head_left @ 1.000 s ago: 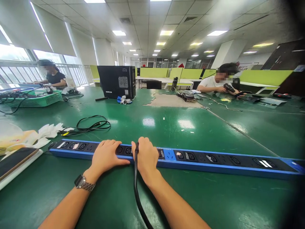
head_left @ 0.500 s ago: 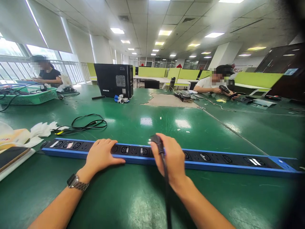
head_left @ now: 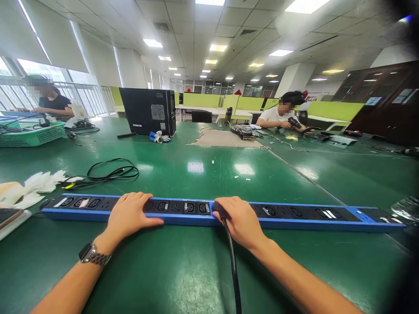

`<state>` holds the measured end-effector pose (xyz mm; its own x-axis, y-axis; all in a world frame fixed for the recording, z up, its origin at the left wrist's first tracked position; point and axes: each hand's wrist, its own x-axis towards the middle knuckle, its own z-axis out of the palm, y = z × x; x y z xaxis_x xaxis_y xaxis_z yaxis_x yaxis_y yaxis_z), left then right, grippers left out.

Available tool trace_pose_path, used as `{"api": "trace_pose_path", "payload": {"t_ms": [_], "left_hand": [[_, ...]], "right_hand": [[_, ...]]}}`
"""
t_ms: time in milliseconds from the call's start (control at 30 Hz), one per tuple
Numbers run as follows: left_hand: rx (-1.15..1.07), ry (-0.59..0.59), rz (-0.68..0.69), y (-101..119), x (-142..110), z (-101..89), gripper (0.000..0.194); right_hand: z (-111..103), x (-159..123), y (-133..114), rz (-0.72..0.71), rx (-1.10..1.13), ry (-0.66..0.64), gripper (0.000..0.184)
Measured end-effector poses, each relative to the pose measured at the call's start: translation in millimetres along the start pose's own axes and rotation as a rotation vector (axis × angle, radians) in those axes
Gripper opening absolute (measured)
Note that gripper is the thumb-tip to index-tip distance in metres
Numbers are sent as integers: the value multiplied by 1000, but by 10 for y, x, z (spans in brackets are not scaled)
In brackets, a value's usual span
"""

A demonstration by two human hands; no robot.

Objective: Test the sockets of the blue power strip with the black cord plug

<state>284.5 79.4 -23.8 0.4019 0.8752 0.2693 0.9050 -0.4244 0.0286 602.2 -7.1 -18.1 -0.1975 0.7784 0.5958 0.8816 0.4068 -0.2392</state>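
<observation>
A long blue-and-black power strip [head_left: 186, 220] lies across the green table, its row of sockets facing up. My left hand [head_left: 129, 213] is laid over it left of the middle, thumb along the near side and fingers over the far edge. In my right hand [head_left: 242, 220] is a black plug [head_left: 217, 209], pressed down against the top of the strip right of the middle. The plug's pins are out of sight, and my fingers cover the socket under it. From the plug a thick black cable [head_left: 234, 270] runs toward me.
A thin black cord [head_left: 114, 173] lies coiled behind the strip's left part, near crumpled white tissues [head_left: 42, 181]. Farther back stand a black computer case [head_left: 144, 111] and a green basket [head_left: 42, 134]. A person [head_left: 284, 111] holds a power drill across the table; another sits at far left.
The plug, held above the strip with its pins showing, has come down onto the strip and turned pins-down. My left hand keeps its place on the strip. The whole view has shifted slightly.
</observation>
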Motion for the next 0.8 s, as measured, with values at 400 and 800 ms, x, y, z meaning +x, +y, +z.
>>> {"api": "trace_pose_path", "payload": {"t_ms": [400,800], "left_hand": [[-21,11,10,-14,12,-10,80],[-19,8,3,0,0,-10,80]], "right_hand": [[-580,-537,947,292,1,93,33],[-434,-528,823,305,-57,285,35]]}}
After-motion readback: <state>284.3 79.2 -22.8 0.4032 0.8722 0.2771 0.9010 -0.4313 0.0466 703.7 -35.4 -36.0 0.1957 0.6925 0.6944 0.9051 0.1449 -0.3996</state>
